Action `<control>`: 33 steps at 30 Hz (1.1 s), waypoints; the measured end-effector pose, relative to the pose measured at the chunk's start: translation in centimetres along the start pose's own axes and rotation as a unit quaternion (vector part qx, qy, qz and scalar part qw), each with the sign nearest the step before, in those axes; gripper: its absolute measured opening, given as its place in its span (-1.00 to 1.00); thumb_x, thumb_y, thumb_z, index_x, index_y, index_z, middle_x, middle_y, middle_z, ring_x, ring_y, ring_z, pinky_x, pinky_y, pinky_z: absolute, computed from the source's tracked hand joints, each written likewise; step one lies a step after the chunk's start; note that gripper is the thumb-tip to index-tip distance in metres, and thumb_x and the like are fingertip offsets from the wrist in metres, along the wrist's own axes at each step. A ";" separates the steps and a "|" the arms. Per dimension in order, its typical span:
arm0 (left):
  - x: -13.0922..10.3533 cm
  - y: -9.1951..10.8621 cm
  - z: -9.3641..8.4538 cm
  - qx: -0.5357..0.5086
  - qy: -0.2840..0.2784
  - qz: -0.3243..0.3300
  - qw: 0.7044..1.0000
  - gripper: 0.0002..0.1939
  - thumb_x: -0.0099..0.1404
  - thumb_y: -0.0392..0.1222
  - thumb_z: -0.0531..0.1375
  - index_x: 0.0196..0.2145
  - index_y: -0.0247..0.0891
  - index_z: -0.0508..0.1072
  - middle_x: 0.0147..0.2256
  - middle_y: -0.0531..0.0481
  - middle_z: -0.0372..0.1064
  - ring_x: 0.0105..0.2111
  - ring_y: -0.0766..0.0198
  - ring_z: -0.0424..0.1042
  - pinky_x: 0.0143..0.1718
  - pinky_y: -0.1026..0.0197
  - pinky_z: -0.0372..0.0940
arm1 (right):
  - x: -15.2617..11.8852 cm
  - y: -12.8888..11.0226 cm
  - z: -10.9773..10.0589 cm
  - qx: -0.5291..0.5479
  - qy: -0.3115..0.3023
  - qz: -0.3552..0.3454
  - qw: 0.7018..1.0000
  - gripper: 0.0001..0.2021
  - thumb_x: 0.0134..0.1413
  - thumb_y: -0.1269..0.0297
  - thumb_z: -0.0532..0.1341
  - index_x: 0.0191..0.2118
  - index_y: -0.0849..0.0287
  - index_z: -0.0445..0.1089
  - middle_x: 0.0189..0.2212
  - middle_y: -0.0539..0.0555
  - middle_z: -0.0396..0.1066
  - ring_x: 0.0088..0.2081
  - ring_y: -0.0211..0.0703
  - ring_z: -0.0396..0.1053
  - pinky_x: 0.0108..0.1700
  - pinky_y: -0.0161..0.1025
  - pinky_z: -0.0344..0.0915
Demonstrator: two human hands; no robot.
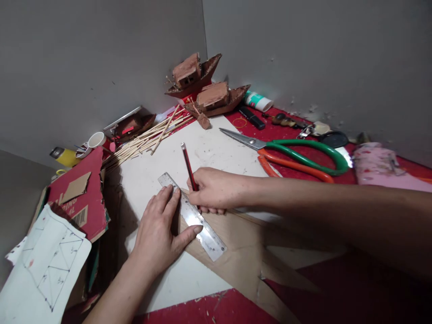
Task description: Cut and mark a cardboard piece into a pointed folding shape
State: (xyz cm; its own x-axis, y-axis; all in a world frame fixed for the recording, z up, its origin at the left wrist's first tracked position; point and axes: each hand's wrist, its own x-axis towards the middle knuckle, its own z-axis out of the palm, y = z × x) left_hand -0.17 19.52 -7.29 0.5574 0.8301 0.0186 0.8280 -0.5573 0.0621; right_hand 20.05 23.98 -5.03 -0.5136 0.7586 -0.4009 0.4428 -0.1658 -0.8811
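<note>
Pinning ruler (pixel 192 217) flat on thin cardboard piece (pixel 243 252): left hand (pixel 158 234) spread open | pencil (pixel 189 168) pinched by right hand (pixel 216 189) just beside ruler | ruler judged stiff, slippery; best pressed mid-length

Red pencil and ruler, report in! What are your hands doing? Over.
Left hand pressing clear plastic ruler onto brown cardboard piece. Right hand gripping red pencil, tip at ruler's edge. Green-handled scissors lie apart, nothing blocking.
</note>
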 end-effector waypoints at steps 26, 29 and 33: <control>-2.6 1.8 -2.1 0.160 0.013 0.069 0.985 -0.42 0.34 0.06 0.12 0.12 -0.47 0.40 0.06 -0.33 0.45 0.02 -0.15 0.46 0.06 -0.23 0.35 | 1.9 1.1 0.6 0.240 0.209 -0.059 0.946 -0.74 0.15 0.62 0.08 -0.50 0.18 0.22 -0.65 -0.08 0.34 -0.70 -0.40 0.21 -0.74 -0.48 0.18; -2.9 2.1 -2.0 0.173 0.030 0.081 0.981 -0.53 0.34 -0.06 0.14 0.06 -0.45 0.46 -0.01 -0.35 0.50 -0.08 -0.14 0.52 -0.07 -0.19 0.43 | 2.0 1.2 0.7 0.240 0.209 -0.059 0.946 -0.74 0.16 0.61 0.08 -0.50 0.18 0.22 -0.64 -0.07 0.34 -0.69 -0.40 0.22 -0.74 -0.48 0.19; -3.0 1.9 -2.1 0.180 0.025 0.105 0.978 -0.62 0.34 -0.20 0.12 0.05 -0.41 0.47 -0.12 -0.32 0.53 -0.21 -0.07 0.54 -0.23 -0.11 0.49 | 2.1 1.2 0.8 0.238 0.207 -0.060 0.947 -0.74 0.16 0.62 0.08 -0.50 0.18 0.22 -0.64 -0.08 0.34 -0.68 -0.40 0.22 -0.73 -0.49 0.19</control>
State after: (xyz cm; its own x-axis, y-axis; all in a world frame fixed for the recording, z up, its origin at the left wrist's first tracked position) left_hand -0.46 16.00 -5.12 0.7216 0.6910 0.0431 0.6686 -0.6793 -0.3025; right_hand 18.95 24.86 -7.13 -0.1635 0.9556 -0.2453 -0.0324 -0.2537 -0.9667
